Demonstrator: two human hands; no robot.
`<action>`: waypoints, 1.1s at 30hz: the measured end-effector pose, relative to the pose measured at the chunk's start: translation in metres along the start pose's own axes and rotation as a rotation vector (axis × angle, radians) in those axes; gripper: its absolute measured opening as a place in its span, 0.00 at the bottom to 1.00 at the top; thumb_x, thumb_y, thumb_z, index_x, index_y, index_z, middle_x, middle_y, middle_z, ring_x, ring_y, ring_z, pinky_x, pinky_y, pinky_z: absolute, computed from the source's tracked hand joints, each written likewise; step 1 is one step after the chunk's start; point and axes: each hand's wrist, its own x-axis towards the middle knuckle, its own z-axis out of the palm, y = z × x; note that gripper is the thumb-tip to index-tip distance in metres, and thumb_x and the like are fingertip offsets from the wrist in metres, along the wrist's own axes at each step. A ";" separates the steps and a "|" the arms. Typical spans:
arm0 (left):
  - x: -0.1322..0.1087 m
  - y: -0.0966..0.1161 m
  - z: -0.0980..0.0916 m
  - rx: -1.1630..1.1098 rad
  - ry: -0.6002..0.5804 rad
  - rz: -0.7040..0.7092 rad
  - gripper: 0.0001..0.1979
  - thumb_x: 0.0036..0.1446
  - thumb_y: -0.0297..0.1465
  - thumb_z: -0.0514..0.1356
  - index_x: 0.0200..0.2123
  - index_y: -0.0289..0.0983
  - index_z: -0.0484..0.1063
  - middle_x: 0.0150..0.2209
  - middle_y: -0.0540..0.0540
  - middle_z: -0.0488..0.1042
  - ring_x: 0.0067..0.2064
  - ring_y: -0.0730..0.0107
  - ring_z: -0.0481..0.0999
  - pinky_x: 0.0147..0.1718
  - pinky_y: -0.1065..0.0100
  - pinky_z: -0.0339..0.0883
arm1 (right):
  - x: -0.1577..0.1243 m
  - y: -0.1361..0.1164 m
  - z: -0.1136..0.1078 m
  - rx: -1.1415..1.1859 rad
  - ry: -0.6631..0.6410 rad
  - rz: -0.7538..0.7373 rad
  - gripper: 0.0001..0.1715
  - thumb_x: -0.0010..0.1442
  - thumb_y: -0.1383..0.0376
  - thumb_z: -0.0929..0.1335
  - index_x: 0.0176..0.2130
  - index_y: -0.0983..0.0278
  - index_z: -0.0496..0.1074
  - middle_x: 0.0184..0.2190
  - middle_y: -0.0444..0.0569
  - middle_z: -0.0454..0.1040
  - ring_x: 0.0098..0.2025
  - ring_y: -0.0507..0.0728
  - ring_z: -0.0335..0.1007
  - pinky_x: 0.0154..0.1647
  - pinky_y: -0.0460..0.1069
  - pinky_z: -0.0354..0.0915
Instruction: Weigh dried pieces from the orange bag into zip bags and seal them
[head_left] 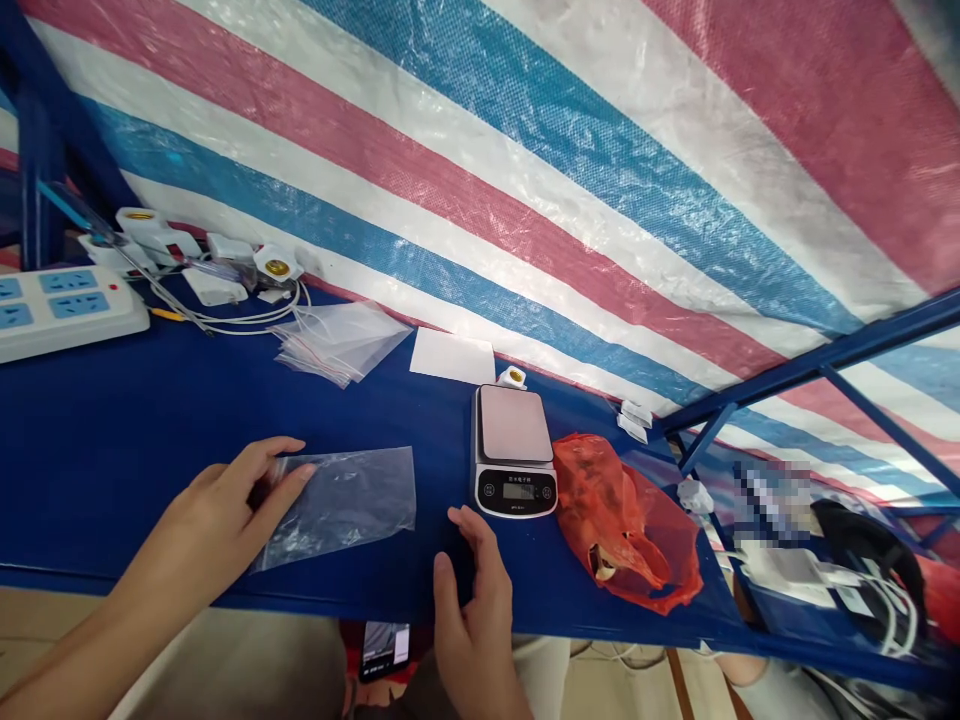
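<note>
My left hand (232,505) is at the left end of a clear plastic zip bag (356,500). Its thumb lies over the bag, and the other fingers curl around that end, partly hidden. The bag looks flat, with nothing visible inside. To the right of it, my right hand (480,615) hovers by the table's front edge, thumb and fingers apart, holding nothing. Beyond that hand stands a small digital kitchen scale (515,450) with a bare pan; its display is lit, but I cannot read the figures. A crumpled red plastic bag (622,520) rests beside the scale, contents mostly hidden.
Several empty-looking zip bags (341,340) and a white paper sheet (452,356) lie at the back of the blue table (150,420). A power strip (71,310), white lamp sockets (277,264) and cables occupy the left. A phone (385,650) shows below the front edge.
</note>
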 end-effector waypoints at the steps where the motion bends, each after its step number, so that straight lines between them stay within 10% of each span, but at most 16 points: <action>1: -0.002 0.002 -0.002 -0.041 -0.027 -0.045 0.28 0.63 0.55 0.52 0.54 0.41 0.71 0.25 0.55 0.68 0.21 0.70 0.68 0.24 0.69 0.63 | 0.003 -0.001 0.001 0.029 0.011 0.030 0.22 0.72 0.62 0.64 0.63 0.61 0.67 0.57 0.56 0.77 0.56 0.59 0.77 0.54 0.55 0.74; 16: -0.012 0.000 0.004 -0.155 0.117 -0.324 0.29 0.51 0.56 0.60 0.47 0.40 0.72 0.34 0.48 0.82 0.37 0.61 0.83 0.34 0.68 0.72 | 0.070 -0.031 -0.003 0.175 -0.429 0.238 0.09 0.62 0.63 0.70 0.41 0.61 0.80 0.33 0.45 0.80 0.35 0.55 0.74 0.34 0.47 0.64; 33: -0.002 0.009 0.000 -0.138 0.087 -0.153 0.31 0.58 0.54 0.58 0.56 0.40 0.67 0.34 0.51 0.79 0.33 0.64 0.81 0.34 0.68 0.73 | 0.051 -0.008 -0.004 0.274 -0.346 0.194 0.12 0.58 0.59 0.75 0.42 0.61 0.82 0.32 0.45 0.81 0.34 0.54 0.74 0.37 0.48 0.66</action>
